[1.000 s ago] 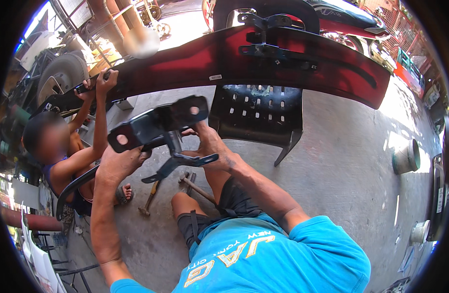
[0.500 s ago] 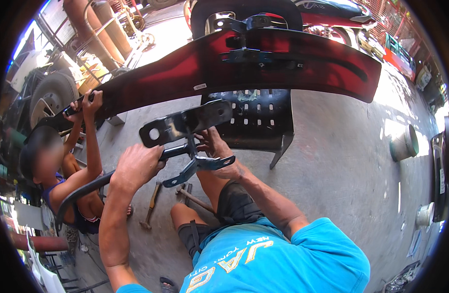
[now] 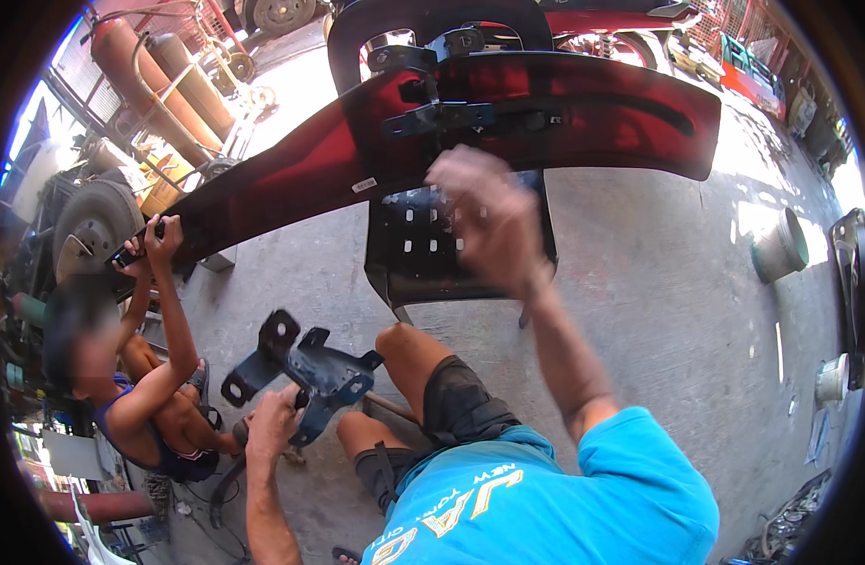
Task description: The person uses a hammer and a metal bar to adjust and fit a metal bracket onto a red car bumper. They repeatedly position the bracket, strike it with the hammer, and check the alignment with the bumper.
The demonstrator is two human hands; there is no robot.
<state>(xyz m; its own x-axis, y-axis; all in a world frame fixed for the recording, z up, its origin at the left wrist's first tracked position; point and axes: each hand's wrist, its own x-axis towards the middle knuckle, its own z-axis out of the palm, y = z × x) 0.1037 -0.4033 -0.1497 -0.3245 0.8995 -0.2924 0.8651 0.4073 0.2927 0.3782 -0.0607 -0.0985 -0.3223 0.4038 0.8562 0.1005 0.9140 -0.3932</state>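
My left hand (image 3: 274, 424) is closed around the bar of a black metal bracket (image 3: 333, 369), which has several lugs with holes. The bracket is held low, left of my knees, and a curved dark bar (image 3: 227, 492) trails below the hand. My right hand (image 3: 484, 212) is raised in front of the lower edge of a long, dark red and black panel (image 3: 300, 174). Motion smears its fingers. On the panel just above it sits a similar dark metal bracket (image 3: 440, 119). Whether my right hand touches the panel cannot be told.
A black slotted metal seat (image 3: 409, 273) stands under the panel. On the left a crouching person (image 3: 159, 395) grips the panel's end with both hands. Gas cylinders (image 3: 145, 85) and a wheel (image 3: 95, 226) are behind. A bucket (image 3: 779, 247) lies tipped at right.
My left hand has lowered the bracket toward the floor, and the bracket has turned. My right hand has let go of it and risen to the panel.
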